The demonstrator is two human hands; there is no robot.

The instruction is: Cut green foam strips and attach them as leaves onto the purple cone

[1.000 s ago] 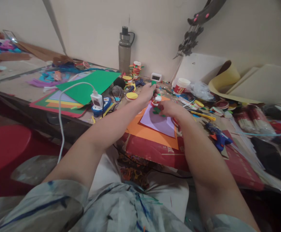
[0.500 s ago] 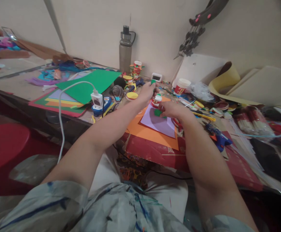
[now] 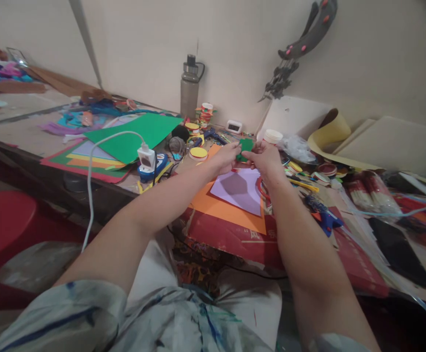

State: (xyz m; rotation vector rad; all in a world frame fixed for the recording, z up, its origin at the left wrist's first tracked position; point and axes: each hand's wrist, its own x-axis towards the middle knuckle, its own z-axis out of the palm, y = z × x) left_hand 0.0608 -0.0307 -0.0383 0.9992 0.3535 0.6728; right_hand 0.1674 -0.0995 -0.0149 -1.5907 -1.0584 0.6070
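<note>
Small green paper [image 3: 246, 145] is held up between my two hands, above the back part of a purple sheet [image 3: 237, 194]. My left hand [image 3: 228, 156] has its fingers closed on the left edge of the green paper. On the right side, my right hand [image 3: 267, 157] pinches it between thumb and fingers. Whether it is one piece or two laid together, I cannot tell. The purple sheet lies on an orange sheet [image 3: 251, 222], with a shadow cast on it. Red-handled scissors [image 3: 262, 188] seem to lie beside the right wrist, partly hidden.
A glue gun [image 3: 326, 220] lies to the right, near a black phone-like slab [image 3: 399, 252]. Green card [image 3: 136, 134] and other coloured sheets are stacked left, by a white charger plug [image 3: 146, 159] with its cable. A grey bottle [image 3: 190, 90] stands at the wall.
My hands have come together. The right hand rose from the purple sheet with its green piece, and the left lowered towards it. The view has tilted slightly.
</note>
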